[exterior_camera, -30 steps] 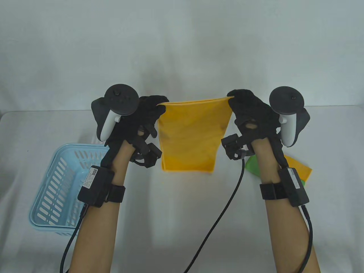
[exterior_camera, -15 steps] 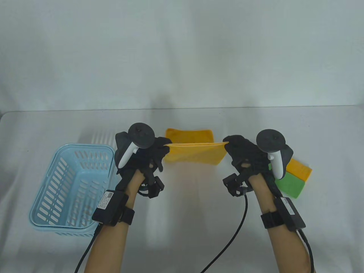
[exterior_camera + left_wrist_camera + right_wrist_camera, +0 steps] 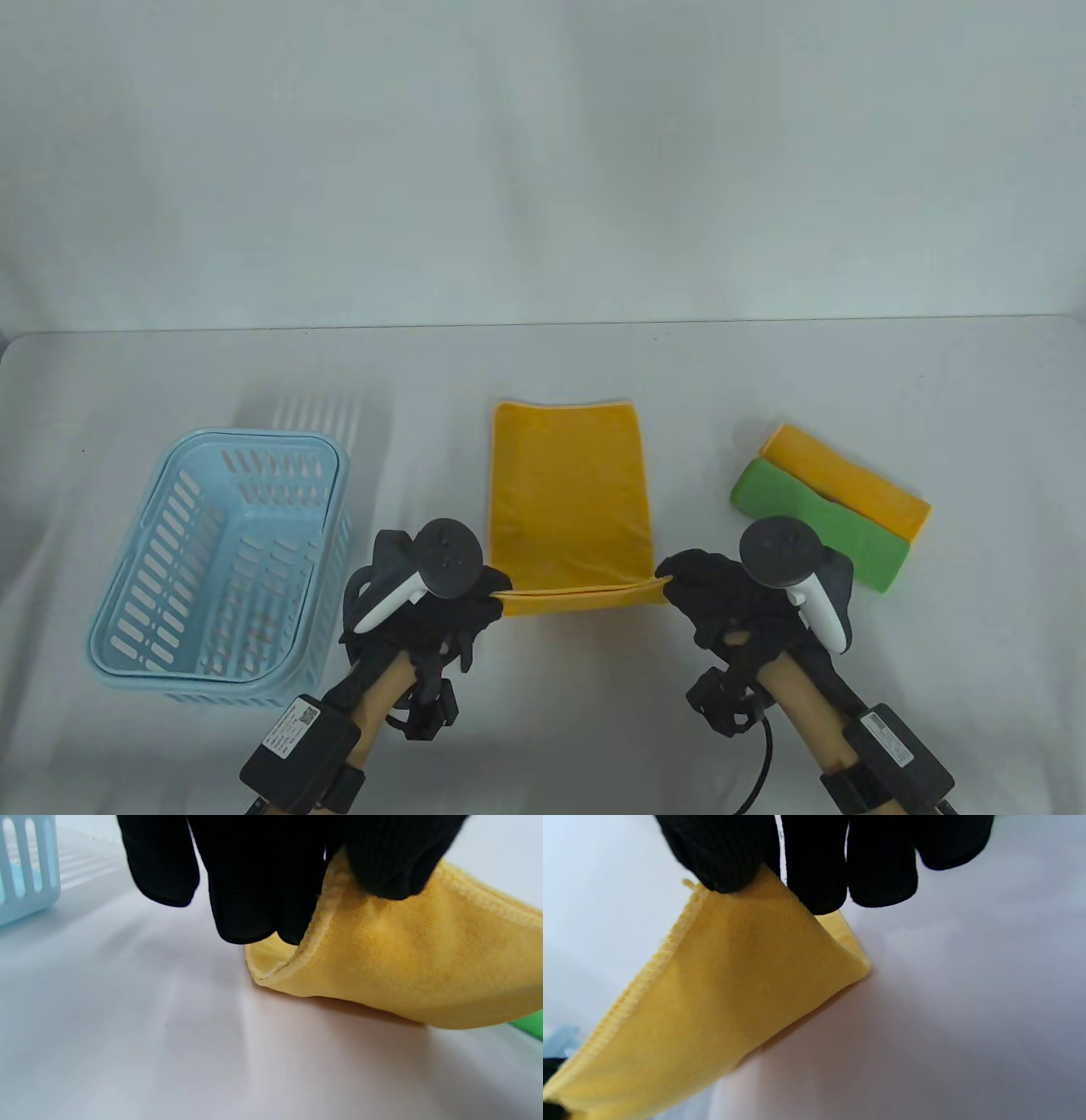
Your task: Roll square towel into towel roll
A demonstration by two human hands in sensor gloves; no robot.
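Pinching the near corners of the yellow towel [image 3: 567, 492], left hand [image 3: 428, 615] and right hand [image 3: 734, 598] lift its edge; soft, limp cloth, probably best gripped at the corners.

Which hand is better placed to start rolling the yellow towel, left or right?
Neither alone. The left hand and right hand each pinch a near corner of the yellow cloth towel, level across its near edge, so both should roll together away from the person.
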